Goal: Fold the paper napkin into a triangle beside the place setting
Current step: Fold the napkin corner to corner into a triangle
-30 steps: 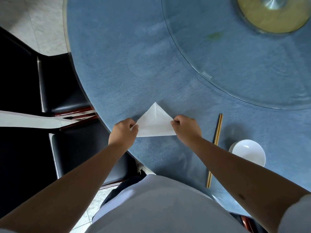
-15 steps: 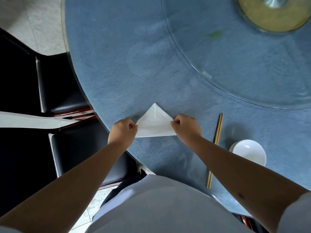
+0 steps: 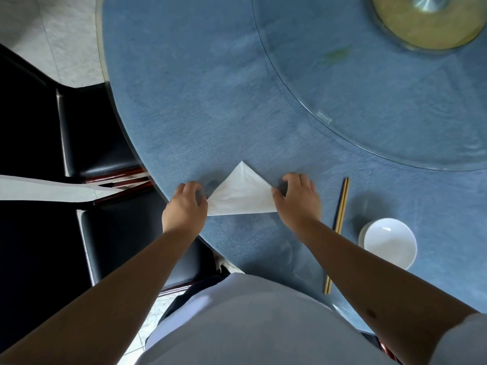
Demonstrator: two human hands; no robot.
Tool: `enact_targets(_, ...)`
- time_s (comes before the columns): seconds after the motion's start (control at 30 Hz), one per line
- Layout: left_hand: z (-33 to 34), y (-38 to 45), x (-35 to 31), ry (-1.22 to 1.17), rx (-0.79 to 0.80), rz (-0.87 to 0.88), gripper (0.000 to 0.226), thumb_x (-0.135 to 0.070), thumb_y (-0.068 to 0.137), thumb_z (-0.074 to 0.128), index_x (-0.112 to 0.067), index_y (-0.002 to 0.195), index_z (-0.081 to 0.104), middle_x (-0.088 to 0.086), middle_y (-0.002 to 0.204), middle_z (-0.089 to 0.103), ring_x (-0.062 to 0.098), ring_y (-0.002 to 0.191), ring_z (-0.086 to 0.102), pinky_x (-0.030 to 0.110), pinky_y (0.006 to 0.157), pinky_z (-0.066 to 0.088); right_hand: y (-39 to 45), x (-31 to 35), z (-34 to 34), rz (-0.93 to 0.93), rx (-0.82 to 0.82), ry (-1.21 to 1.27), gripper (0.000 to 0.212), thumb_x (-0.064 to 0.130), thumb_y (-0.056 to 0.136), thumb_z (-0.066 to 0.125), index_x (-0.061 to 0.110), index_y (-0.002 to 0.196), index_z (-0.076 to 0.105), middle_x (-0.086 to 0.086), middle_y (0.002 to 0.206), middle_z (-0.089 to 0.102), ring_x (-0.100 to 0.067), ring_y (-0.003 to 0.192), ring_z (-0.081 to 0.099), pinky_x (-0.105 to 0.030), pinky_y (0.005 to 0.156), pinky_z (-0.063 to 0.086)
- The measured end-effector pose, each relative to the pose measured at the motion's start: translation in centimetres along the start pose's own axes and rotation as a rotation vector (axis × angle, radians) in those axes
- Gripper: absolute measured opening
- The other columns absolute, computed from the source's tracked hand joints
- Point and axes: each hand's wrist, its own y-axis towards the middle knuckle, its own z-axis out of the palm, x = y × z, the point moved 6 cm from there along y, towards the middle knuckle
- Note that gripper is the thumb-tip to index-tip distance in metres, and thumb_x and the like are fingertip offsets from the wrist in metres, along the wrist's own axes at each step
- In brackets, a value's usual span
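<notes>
A white paper napkin [image 3: 243, 194] lies folded into a triangle on the blue tablecloth [image 3: 200, 106], its point facing away from me and its long edge toward me. My left hand [image 3: 184, 206] is at the napkin's left corner, fingers arched and loosened, fingertips by the paper. My right hand [image 3: 299, 200] hovers at the right corner with fingers spread and the thumb touching the paper's edge. Neither hand pinches the napkin. To the right are a pair of wooden chopsticks [image 3: 340, 225] and a small white bowl [image 3: 388, 243].
A glass lazy Susan [image 3: 395, 106] with a gold hub [image 3: 427, 22] fills the far right of the round table. The table's edge curves close by my left hand. Black chairs [image 3: 97, 143] stand at the left, over pale floor tiles.
Both hands were closed on the napkin's two lower corners; now their fingers have uncurled and spread. The napkin has stayed flat in the same place.
</notes>
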Motion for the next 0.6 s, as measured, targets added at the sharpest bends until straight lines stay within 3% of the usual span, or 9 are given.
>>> enact_targets(0.07, -0.4, -1.1, -1.5, 0.1, -0.081, 0.21, 0.032, -0.026, 0.086, 0.06, -0.019, 0.118, 0.06, 0.009, 0.113, 0.06, 0.033, 0.098, 0.057, 0.044, 0.079, 0.05, -1.0, 0.7, -0.3, -0.135, -0.077, -0.123, 0.037, 0.04, 0.085, 0.059, 0.019, 0.115, 0.052, -0.003, 0.116, 0.054, -0.026, 0.104, 0.049, -0.04, 0.086, 0.042)
enact_targets(0.13, 0.2, -3.0, -3.9, 0.19, -0.087, 0.496, 0.044, -0.029, 0.083, 0.059, -0.015, 0.125, 0.058, 0.011, 0.121, 0.06, 0.034, 0.109, 0.055, 0.047, 0.087, 0.046, -2.7, 2.1, 0.4, -0.356, -0.051, -0.202, 0.051, 0.043, 0.084, 0.056, 0.015, 0.126, 0.05, -0.008, 0.128, 0.052, -0.031, 0.113, 0.047, -0.045, 0.092, 0.039)
enact_targets(0.23, 3.6, -5.1, -5.7, 0.303, 0.147, 0.72, 0.066, -0.039, 0.086, 0.049, -0.009, 0.144, 0.038, 0.012, 0.151, 0.041, 0.028, 0.141, 0.032, 0.048, 0.109, 0.03, -5.3, 4.0, 2.7, -0.631, 0.056, -0.278, 0.066, 0.046, 0.086, 0.048, 0.007, 0.139, 0.046, -0.013, 0.145, 0.047, -0.033, 0.13, 0.044, -0.048, 0.101, 0.039)
enact_targets(0.3, 5.6, -5.5, -5.2, 0.386, 0.26, 0.713, 0.075, -0.047, 0.093, 0.037, -0.007, 0.153, 0.013, 0.01, 0.162, 0.014, 0.022, 0.149, 0.001, 0.042, 0.118, 0.008, -5.8, 4.1, 4.1, -0.65, 0.12, -0.359, 0.071, 0.049, 0.089, 0.04, 0.003, 0.144, 0.039, -0.014, 0.152, 0.038, -0.029, 0.14, 0.035, -0.047, 0.109, 0.034)
enact_targets(0.37, 6.5, -5.5, -4.2, 0.462, 0.294, 0.672, 0.079, -0.054, 0.096, 0.026, -0.007, 0.153, -0.001, 0.01, 0.162, -0.005, 0.02, 0.147, -0.015, 0.04, 0.12, -0.004, -5.7, 3.5, 4.8, -0.634, 0.18, -0.395, 0.074, 0.053, 0.091, 0.038, 0.005, 0.148, 0.032, -0.013, 0.156, 0.03, -0.027, 0.145, 0.024, -0.046, 0.115, 0.026)
enact_targets(0.6, 6.1, -4.6, -1.4, 0.628, 0.266, 0.595, 0.085, -0.062, 0.091, 0.012, -0.006, 0.151, -0.011, 0.011, 0.159, -0.018, 0.022, 0.144, -0.021, 0.042, 0.119, -0.006, -5.0, 0.0, 4.5, -0.596, 0.277, -0.458, 0.08, 0.058, 0.092, 0.037, 0.007, 0.151, 0.023, -0.012, 0.16, 0.021, -0.026, 0.148, 0.014, -0.046, 0.116, 0.016)
